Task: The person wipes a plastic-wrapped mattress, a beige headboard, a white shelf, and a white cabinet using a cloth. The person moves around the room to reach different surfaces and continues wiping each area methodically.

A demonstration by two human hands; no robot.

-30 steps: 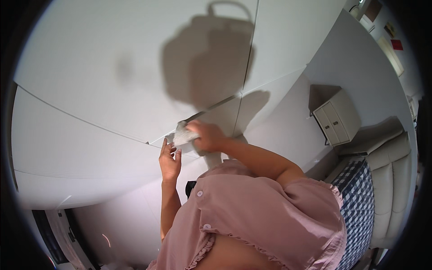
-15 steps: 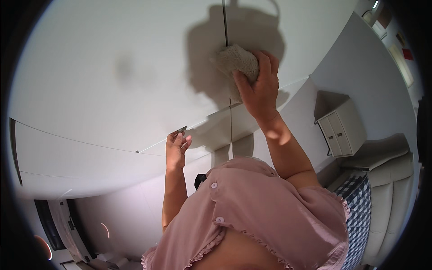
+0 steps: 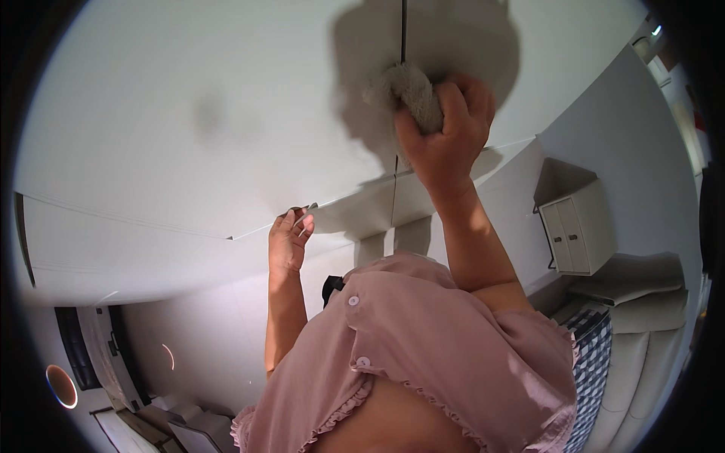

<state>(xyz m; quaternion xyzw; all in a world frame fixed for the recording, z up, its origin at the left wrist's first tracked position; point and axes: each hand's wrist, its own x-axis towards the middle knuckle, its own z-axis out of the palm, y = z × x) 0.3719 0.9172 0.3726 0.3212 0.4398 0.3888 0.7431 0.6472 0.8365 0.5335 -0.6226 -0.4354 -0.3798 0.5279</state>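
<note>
My right hand [image 3: 453, 143] clasps a fluffy cloth [image 3: 418, 92] against the white panel [image 3: 226, 136] beyond its fingers; my left hand [image 3: 287, 245] curls, grip unclear.

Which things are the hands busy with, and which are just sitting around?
Busy with:
fluffy cloth, in the right hand
white panels, left hand at their edge

Just around:
two-drawer cabinet
beige sofa
blue-and-white patterned fabric

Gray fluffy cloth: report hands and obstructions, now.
Right hand holding gray fluffy cloth at seam between white panels. Left hand at panel edge. Shadow across panels; no obstruction visible.
</note>
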